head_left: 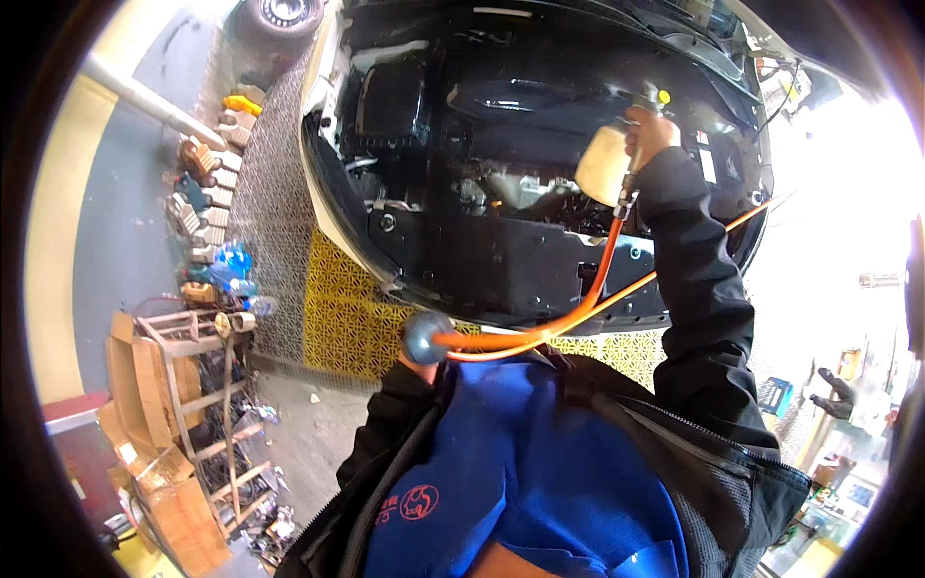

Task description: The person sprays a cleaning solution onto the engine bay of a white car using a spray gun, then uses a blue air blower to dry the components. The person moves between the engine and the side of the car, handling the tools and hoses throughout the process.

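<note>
My right hand point(653, 135) is wrapped round the handle of a spray gun point(647, 98) above the engine bay. A cloudy, yellowish cup point(603, 164) is on the gun. An orange hose point(605, 260) joins the gun's lower end at a metal coupling and curves back toward my body. Low in front of my waist, my left hand point(418, 368) holds a dark grey ball point(424, 337) beside the hose; the ball hides most of its fingers. Beneath the gun lie the glossy black covers point(520, 96) of a car's engine bay, whose hood is raised.
A yellow grid mat point(347, 308) lies by the car's front. To the left stand a metal rack point(198, 385), cardboard boxes point(145, 385), several bottles point(231, 265) and a row of blocks point(217, 193). A tyre point(279, 14) is at the far left. A thinner orange line point(752, 214) crosses beneath my right arm.
</note>
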